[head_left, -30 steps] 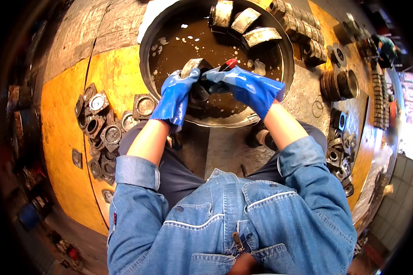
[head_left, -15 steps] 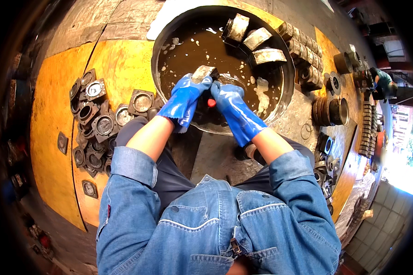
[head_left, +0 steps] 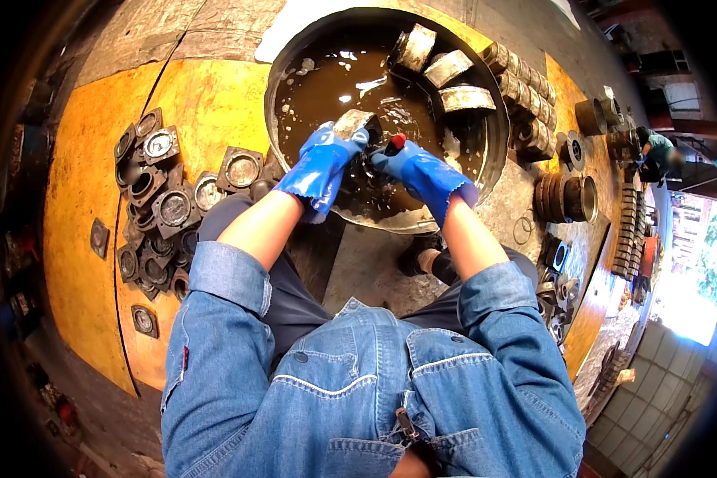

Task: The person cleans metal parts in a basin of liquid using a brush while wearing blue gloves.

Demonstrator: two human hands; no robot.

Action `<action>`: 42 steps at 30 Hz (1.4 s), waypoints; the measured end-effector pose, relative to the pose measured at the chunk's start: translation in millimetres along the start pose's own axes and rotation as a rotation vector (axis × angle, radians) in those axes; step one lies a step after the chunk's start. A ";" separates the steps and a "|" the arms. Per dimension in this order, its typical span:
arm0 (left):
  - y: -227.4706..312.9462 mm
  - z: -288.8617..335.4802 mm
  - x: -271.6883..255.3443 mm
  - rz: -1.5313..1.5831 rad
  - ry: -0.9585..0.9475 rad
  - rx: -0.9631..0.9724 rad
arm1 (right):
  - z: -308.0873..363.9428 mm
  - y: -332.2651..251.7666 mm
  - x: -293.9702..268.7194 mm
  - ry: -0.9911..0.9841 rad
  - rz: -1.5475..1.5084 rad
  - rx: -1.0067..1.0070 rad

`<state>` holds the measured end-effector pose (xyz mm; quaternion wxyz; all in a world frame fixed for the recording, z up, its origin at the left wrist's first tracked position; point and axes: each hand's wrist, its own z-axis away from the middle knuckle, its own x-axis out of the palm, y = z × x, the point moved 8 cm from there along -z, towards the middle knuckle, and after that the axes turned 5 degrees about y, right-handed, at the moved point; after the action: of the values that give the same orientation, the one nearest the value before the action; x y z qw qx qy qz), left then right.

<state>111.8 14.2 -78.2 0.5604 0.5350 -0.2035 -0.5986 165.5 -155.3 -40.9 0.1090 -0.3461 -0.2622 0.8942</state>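
Both my hands wear blue rubber gloves and work over a round metal basin (head_left: pixel 498 151) filled with brown liquid. My left hand (head_left: pixel 323 159) grips a grey metal part (head_left: pixel 352 123) just above the liquid. My right hand (head_left: pixel 414 167) is closed on a red-handled tool (head_left: pixel 396 143) held against that part; its working end is hidden. Three more square metal parts (head_left: pixel 446 72) lean in the liquid at the basin's far side.
A pile of square metal housings (head_left: pixel 159 207) lies on the yellow floor at my left. Round metal parts (head_left: pixel 526 76) line the basin's right rim, and ring-shaped pieces (head_left: pixel 566 197) stand further right. Another person (head_left: pixel 653 151) crouches at the far right.
My head has shifted, so the basin sits more centred. Both hands have stayed together on the metal part, close over the liquid.
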 end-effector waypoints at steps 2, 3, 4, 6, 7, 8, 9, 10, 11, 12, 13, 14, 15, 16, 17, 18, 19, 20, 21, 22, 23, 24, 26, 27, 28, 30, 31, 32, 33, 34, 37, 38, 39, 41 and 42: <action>-7.8 -8.0 4.5 0.031 0.052 0.081 | -7.8 5.3 1.0 -0.037 -0.033 -0.093; -12.6 -12.4 6.1 0.047 0.079 0.121 | -16.1 10.8 4.6 -0.057 -0.049 -0.140; -6.5 -12.1 12.3 0.052 0.039 0.091 | -28.4 26.8 11.2 -0.126 -0.270 -0.129; -2.9 -2.4 6.8 0.043 -0.010 -0.004 | -23.6 9.5 11.2 -0.216 -0.232 -0.078; -6.7 -1.7 6.1 0.036 0.011 -0.059 | -20.4 1.5 10.4 -0.254 -0.212 -0.055; -10.5 -1.1 5.5 0.029 0.031 -0.114 | -29.7 6.5 14.4 -0.198 -0.123 -0.053; -14.8 -0.3 4.5 0.022 0.051 -0.169 | -29.3 4.9 16.7 -0.128 -0.031 -0.117; -17.9 -2.8 3.9 -0.008 0.058 -0.167 | -26.0 2.8 20.7 -0.058 0.060 -0.182; -20.5 -8.0 7.3 -0.039 0.061 -0.161 | -25.0 2.3 22.9 0.018 0.148 -0.245; -22.9 -13.0 10.8 -0.070 0.064 -0.154 | -38.3 12.6 28.1 0.091 0.396 -0.195; -28.9 -16.5 11.6 -0.077 0.080 -0.153 | -38.1 6.9 32.9 0.086 0.469 -0.176; -34.9 -19.8 12.2 -0.085 0.096 -0.152 | -37.9 1.4 35.7 0.082 0.542 -0.157; -41.2 -21.4 13.2 -0.084 0.109 -0.145 | -36.4 -3.0 37.0 0.078 0.615 -0.139; -42.6 -23.7 15.5 -0.079 0.120 -0.130 | -32.4 -5.0 34.0 0.118 0.696 -0.176; -44.3 -25.3 17.0 -0.066 0.128 -0.110 | -33.4 -2.8 30.9 0.161 0.711 -0.217; -46.4 -28.0 18.9 -0.060 0.127 -0.104 | -35.9 3.3 28.6 0.204 0.725 -0.258; -44.2 -26.7 18.9 -0.056 0.124 -0.102 | -31.6 0.3 26.0 0.242 0.737 -0.299; -42.4 -26.3 20.0 -0.060 0.111 -0.114 | -26.9 -0.2 26.4 0.218 0.785 -0.344; -41.1 -25.9 20.1 -0.063 0.098 -0.126 | -25.8 -1.7 22.6 0.251 0.752 -0.334; -37.5 -22.1 16.9 -0.087 0.074 -0.155 | -25.0 -2.3 18.9 0.285 0.719 -0.324; -40.2 -23.6 16.9 -0.091 0.094 -0.149 | -24.3 -2.7 16.0 0.319 0.685 -0.315; -44.1 -25.9 17.4 -0.096 0.113 -0.143 | -24.1 -1.6 13.7 0.350 0.613 -0.297; -35.0 -25.4 16.0 -0.116 0.107 -0.089 | -27.5 9.4 9.4 0.417 0.467 -0.255; -29.4 -25.4 16.1 -0.130 0.084 -0.043 | -29.2 15.8 8.1 0.450 0.393 -0.234; -23.2 -24.4 16.6 -0.144 0.063 0.002 | -37.6 23.7 9.6 0.394 0.335 -0.134; -22.8 -23.5 18.5 -0.100 0.060 0.002 | -46.4 36.0 9.3 0.294 0.258 -0.041; -26.3 -23.0 18.5 -0.078 0.063 -0.002 | -46.3 37.3 11.6 0.240 0.221 0.001; -30.7 -22.3 16.3 -0.057 0.070 -0.008 | -36.9 27.7 15.2 0.209 0.095 -0.068; -35.0 -21.6 14.3 -0.036 0.076 -0.014 | -26.8 27.0 17.5 0.160 0.055 -0.033; -30.3 -19.9 14.3 -0.032 0.071 -0.019 | 4.6 5.4 6.3 0.122 0.014 0.010; -18.1 -14.5 12.0 -0.059 0.052 -0.055 | -16.6 47.2 16.2 0.021 -0.335 0.023; -17.6 -15.5 16.2 0.001 0.030 -0.039 | -15.4 55.3 16.5 0.008 -0.458 0.060; -19.4 -17.3 20.5 0.062 0.007 -0.023 | -13.4 63.9 15.5 -0.005 -0.582 0.097; -28.2 -18.4 17.5 0.086 0.003 -0.034 | 5.3 59.0 4.8 -0.089 -0.739 0.180; -32.7 -18.7 14.4 0.050 0.013 -0.053 | 6.2 60.5 -3.4 -0.028 -0.804 0.146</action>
<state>116.1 17.5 -118.2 0.5906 0.5185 -0.1970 -0.5861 163.0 -209.8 -68.1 0.4704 -0.1953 -0.3141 0.8012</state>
